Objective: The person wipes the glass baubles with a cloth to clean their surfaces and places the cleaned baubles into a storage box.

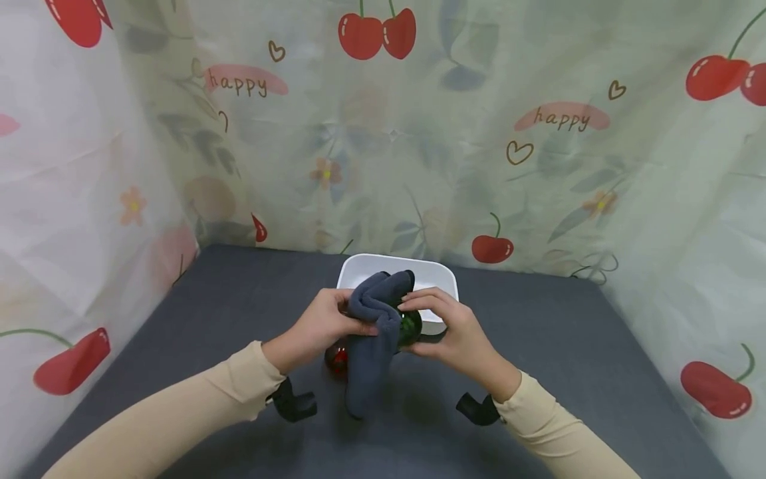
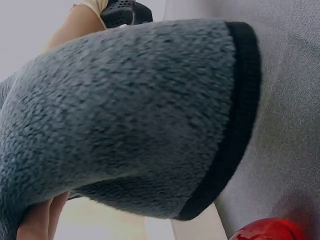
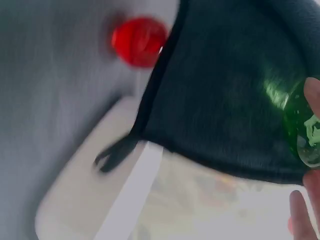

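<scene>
My left hand (image 1: 320, 327) grips a folded grey-blue towel (image 1: 372, 359), thumb in front, and its lower end hangs down toward the table. The towel has dark edging and, in the right wrist view, a small hanging loop (image 3: 117, 154) at one corner. Between the fingers and thumb of my right hand (image 1: 455, 326) is a shiny, see-through green rounded object (image 1: 410, 326), held against the towel's side; its exact kind is unclear. A glossy red rounded object (image 3: 137, 42) lies on the table near my left hand, partly covered by that hand and the towel in the head view.
Just behind the hands stands a white rectangular basin (image 1: 435, 274) on the dark grey tabletop (image 1: 526, 332). A curtain printed with cherries (image 1: 389, 133) encloses the back and sides. Black camera mounts (image 1: 293, 401) hang under both wrists.
</scene>
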Demonstrator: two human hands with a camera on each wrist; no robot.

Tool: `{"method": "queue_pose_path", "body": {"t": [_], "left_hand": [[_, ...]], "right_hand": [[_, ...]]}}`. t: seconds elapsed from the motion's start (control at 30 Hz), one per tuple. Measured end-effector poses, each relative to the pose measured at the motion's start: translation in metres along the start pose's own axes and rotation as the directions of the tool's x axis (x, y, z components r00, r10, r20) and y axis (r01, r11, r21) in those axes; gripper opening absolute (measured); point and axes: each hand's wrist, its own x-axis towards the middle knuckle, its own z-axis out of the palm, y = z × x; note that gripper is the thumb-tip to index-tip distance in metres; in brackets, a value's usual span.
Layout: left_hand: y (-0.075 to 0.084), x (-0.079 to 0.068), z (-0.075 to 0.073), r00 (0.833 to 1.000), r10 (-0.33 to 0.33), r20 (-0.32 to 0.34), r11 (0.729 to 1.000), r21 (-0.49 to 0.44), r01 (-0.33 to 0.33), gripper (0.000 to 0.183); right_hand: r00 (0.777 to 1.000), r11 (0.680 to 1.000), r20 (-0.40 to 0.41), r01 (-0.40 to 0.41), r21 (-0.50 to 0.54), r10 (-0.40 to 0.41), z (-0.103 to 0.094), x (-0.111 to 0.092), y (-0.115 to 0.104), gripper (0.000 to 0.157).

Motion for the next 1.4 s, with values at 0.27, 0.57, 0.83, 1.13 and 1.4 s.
{"method": "queue_pose_path", "body": {"t": [0.27, 0.57, 0.83, 1.13, 1.4], "left_hand": [[-0.001, 0.001, -0.002, 1.000, -0.004, 0.029, 1.000, 0.001, 0.004, 0.046], [-0.004, 0.002, 0.003, 0.997, 0.060, -0.045, 0.998, 0.010, -0.059, 0.040], [0.003, 0.000, 0.002, 0.999, 0.015, 0.046, 1.000, 0.001, -0.015, 0.046], [0.006, -0.001, 0.001, 1.000, 0.012, 0.016, 1.000, 0.025, -0.012, 0.039], [0.002, 0.000, 0.001, 0.999, 0.024, 0.048, 0.999, 0.026, -0.025, 0.043]], "right_hand": [[1.000, 1.000, -0.021, -0.011, -0.023, 0.010, 0.002, 0.000, -0.003, 0.063], [0.983, 0.987, -0.095, -0.158, 0.020, 0.159, 0.009, -0.002, -0.008, 0.064], [0.984, 0.984, -0.076, -0.167, -0.060, 0.162, 0.005, -0.001, -0.016, 0.072], [0.988, 0.987, -0.016, -0.157, -0.032, 0.156, -0.002, 0.004, -0.014, 0.064], [0.998, 0.993, 0.019, -0.063, -0.098, 0.065, -0.003, 0.001, -0.011, 0.066]]}}
